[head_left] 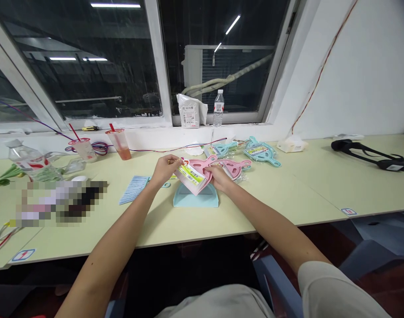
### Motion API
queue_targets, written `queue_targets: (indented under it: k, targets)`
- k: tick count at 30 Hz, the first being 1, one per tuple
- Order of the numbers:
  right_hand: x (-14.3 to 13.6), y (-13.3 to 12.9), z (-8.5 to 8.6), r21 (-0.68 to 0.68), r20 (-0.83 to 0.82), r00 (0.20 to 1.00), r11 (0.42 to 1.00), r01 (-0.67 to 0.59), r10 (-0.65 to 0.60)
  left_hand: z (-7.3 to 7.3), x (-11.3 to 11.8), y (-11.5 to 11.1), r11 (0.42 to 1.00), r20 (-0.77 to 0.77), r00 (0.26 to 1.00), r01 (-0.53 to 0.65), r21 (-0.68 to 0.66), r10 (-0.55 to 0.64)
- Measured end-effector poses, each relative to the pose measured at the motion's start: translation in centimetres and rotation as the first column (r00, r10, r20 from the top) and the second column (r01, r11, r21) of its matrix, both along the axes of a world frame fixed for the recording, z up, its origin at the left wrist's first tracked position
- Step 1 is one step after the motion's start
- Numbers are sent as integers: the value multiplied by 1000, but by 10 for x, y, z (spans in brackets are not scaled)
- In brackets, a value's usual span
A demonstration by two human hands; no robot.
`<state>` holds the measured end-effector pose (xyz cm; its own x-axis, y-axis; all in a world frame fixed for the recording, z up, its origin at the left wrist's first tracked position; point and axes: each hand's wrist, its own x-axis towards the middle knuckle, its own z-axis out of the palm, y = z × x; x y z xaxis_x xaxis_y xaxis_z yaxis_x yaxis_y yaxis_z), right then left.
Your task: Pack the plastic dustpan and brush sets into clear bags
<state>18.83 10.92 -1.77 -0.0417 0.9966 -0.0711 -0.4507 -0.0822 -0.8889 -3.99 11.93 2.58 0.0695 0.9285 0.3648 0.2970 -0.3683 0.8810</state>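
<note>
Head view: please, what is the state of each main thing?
Labelled pink dustpan: held by left hand and right hand
Blue dustpan: unwrapped, partly hidden
Blue brush: unwrapped, lying flat
Small water bottle: upright, capped
Large bottle: capped
Right drink cup: upright, partly filled
Left drink cup: upright, straw inserted

A plain workroom, by its long table [314, 179] with labels [348, 212] along the edge

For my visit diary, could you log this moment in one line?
left hand: holding label card | right hand: holding pink dustpan | table: blue dustpan, blue brush
</note>
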Motion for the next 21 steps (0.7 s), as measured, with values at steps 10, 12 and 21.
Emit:
queue_targets:
  k: [10,12,21]
  targets:
    - [-9,-9,1,-63,-5,1000,998,-21,21,-15,3,1,962,-525,806,-210,176,272]
    - [-10,-11,2,-70,-15,1000,997,-17,15,-14,3,0,958,-545,789,-217,187,285]
    - [-11,-15,7,-100,-16,1000,995,7,-9,-11,2,-1,958,-583,760,-219,187,288]
